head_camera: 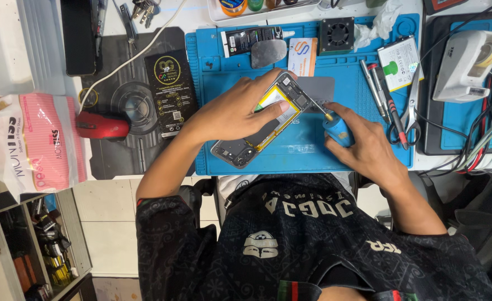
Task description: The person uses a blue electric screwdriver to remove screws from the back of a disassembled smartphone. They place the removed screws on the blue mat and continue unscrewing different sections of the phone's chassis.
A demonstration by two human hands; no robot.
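Observation:
An opened phone [245,146] with its back removed lies tilted on the blue work mat [290,156]; a yellow-edged battery shows inside. My left hand [232,114] presses down on the phone and holds it steady. My right hand [363,147] grips a blue-handled screwdriver [335,127]. Its thin metal shaft points up and left, with the tip at the phone's upper right corner.
On the mat's far side lie a dark glue tube [246,38], a grey oval pick [268,53], a small black fan [336,34], a spare battery [400,60], more screwdrivers and scissors [405,120]. A red mouse [102,125] sits left; a white device and cables crowd the right.

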